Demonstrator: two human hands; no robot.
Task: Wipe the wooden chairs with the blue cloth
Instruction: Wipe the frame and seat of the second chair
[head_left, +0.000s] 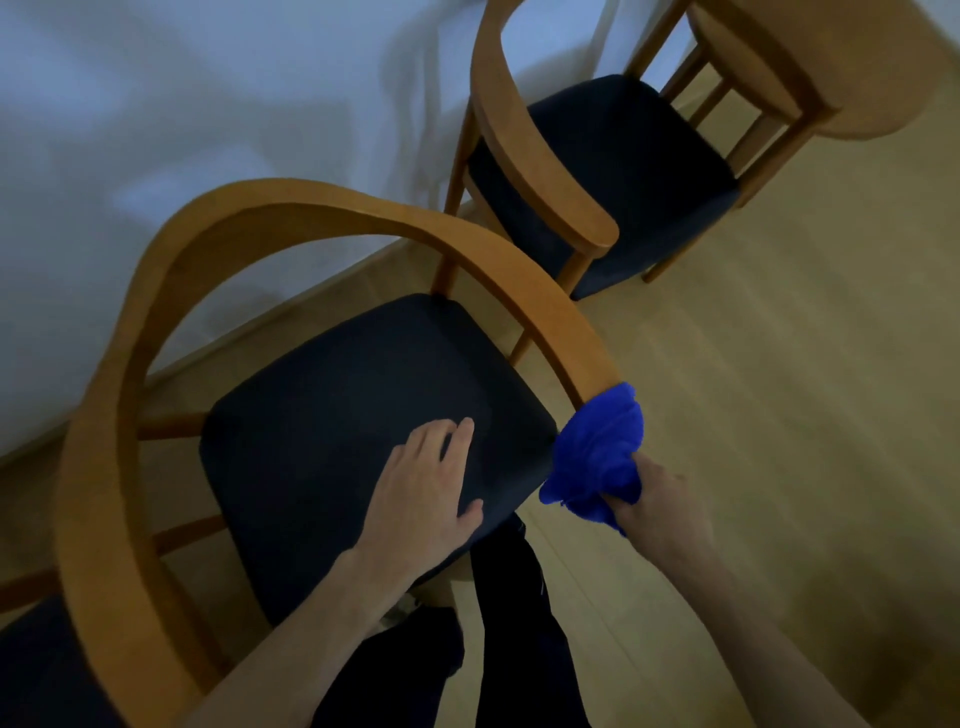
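Note:
The near wooden chair (171, 280) has a curved wooden back rail and a dark seat cushion (363, 395). My left hand (421, 499) rests flat on that cushion, fingers straight. My right hand (660, 504) grips a bunched blue cloth (597, 457), and the cloth touches the end of the chair's right arm rail. A second wooden chair (530, 156) with a dark seat stands farther back against the wall.
A round wooden table (831, 62) stands at the top right, beside the second chair. A white wall (182, 130) runs behind both chairs. Light wooden floor (779, 364) stretches to the right. My dark trouser legs show at the bottom centre.

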